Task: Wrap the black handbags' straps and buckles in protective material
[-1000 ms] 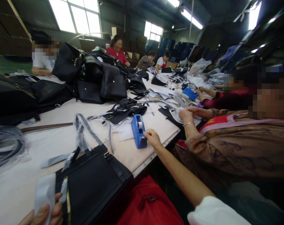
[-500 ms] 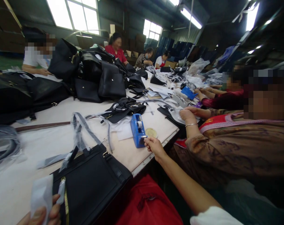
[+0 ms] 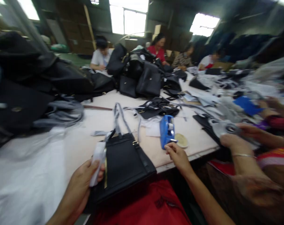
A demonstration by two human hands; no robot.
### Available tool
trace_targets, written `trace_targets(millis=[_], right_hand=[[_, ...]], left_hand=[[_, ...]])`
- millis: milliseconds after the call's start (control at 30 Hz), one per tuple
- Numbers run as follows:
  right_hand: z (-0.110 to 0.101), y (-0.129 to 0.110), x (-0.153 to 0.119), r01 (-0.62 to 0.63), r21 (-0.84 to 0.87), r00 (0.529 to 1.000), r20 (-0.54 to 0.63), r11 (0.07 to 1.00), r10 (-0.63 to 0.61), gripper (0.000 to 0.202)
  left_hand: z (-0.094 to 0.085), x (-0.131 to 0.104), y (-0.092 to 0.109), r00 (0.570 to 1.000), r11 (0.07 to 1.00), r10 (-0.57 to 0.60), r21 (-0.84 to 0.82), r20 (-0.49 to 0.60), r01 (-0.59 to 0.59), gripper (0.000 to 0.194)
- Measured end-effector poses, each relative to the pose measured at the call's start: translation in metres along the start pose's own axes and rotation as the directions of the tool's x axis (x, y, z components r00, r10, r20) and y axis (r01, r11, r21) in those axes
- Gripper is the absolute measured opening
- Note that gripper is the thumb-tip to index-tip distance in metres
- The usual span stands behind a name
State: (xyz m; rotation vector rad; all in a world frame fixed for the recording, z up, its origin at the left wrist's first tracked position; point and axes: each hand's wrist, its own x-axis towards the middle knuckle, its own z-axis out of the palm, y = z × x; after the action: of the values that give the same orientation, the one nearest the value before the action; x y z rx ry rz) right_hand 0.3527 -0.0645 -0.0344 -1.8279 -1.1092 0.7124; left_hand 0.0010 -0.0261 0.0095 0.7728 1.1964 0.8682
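A black bag point(image 3: 125, 156) with wrapped handles lies at the table's front edge, partly over my lap. My left hand point(image 3: 90, 173) is closed on a folded white strip point(image 3: 98, 161) at the bag's left side, by its gold zipper. A blue tape dispenser point(image 3: 165, 132) stands to the right behind the bag. My right hand point(image 3: 177, 154) is at the dispenser's front end, thumb and fingers pinched together; whatever is between them is too small to make out. Beside the dispenser lies a round yellowish disc point(image 3: 181, 140).
Black bags are heaped at the back point(image 3: 149, 78) and left point(image 3: 62, 75). White sheeting point(image 3: 38, 168) covers the left front. A co-worker's hands point(image 3: 238, 140) handle a black piece at the right. Straps and papers lie mid-table; several people sit beyond.
The view has swung left, so everything appears further right. More of my left hand and forearm shows, still holding the white strip. My right hand remains by the dispenser, pinched.
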Motion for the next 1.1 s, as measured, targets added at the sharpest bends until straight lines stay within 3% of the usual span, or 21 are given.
trace_targets(millis=[67, 100, 200, 300, 333, 400, 567, 700, 867, 1000, 1100], right_hand=[[0.02, -0.035, -0.002, 0.139, 0.029, 0.97, 0.199, 0.99, -0.142, 0.022], [0.033, -0.055, -0.003, 0.202, 0.074, 0.927, 0.308, 0.977, -0.215, 0.021], [0.076, -0.112, -0.014, 0.324, 0.264, 0.7, 0.579, 0.908, -0.418, 0.017], [0.117, -0.143, -0.022, 0.411, 0.395, 0.486, 0.668, 0.822, -0.564, 0.016], [0.128, -0.146, -0.022, 0.442, 0.417, 0.439, 0.671, 0.794, -0.597, 0.015], [0.145, -0.142, -0.02, 0.509, 0.42, 0.389, 0.667, 0.752, -0.636, 0.013], [0.159, -0.123, -0.013, 0.647, 0.316, 0.368, 0.668, 0.694, -0.647, 0.015], [0.158, -0.126, -0.011, 0.678, 0.262, 0.361, 0.695, 0.687, -0.622, 0.022], [0.164, -0.136, -0.004, 0.559, 0.252, 0.35, 0.791, 0.79, -0.501, 0.069], [0.172, -0.137, 0.0, 0.433, 0.267, 0.396, 0.802, 0.861, -0.448, 0.069], [0.174, -0.134, -0.001, 0.424, 0.263, 0.422, 0.79, 0.867, -0.446, 0.068]], left_hand=[[0.007, 0.0, 0.005, 0.998, 0.999, 0.047, 0.006, 0.037, -0.047, 0.028], [0.007, 0.001, 0.006, 0.997, 0.998, 0.067, 0.009, 0.028, -0.067, 0.028], [0.005, 0.002, 0.006, 0.993, 0.993, 0.115, 0.032, 0.008, -0.115, 0.027], [0.003, 0.0, 0.003, 0.99, 0.987, 0.13, 0.086, 0.049, -0.133, 0.022], [0.003, -0.001, 0.002, 0.99, 0.985, 0.131, 0.102, 0.058, -0.137, 0.02], [0.003, -0.001, 0.001, 0.988, 0.981, 0.139, 0.126, 0.061, -0.146, 0.018], [0.002, -0.002, 0.002, 0.986, 0.97, 0.146, 0.185, 0.084, -0.159, 0.022], [0.0, -0.003, 0.002, 0.985, 0.98, 0.119, 0.146, 0.122, -0.137, 0.03], [-0.004, -0.007, -0.002, 0.984, 0.991, 0.087, 0.089, 0.153, -0.101, 0.029], [-0.006, -0.01, -0.001, 0.988, 0.994, 0.078, 0.068, 0.132, -0.087, 0.021], [-0.003, -0.009, 0.001, 0.996, 0.997, 0.054, 0.059, 0.072, -0.059, 0.029]])
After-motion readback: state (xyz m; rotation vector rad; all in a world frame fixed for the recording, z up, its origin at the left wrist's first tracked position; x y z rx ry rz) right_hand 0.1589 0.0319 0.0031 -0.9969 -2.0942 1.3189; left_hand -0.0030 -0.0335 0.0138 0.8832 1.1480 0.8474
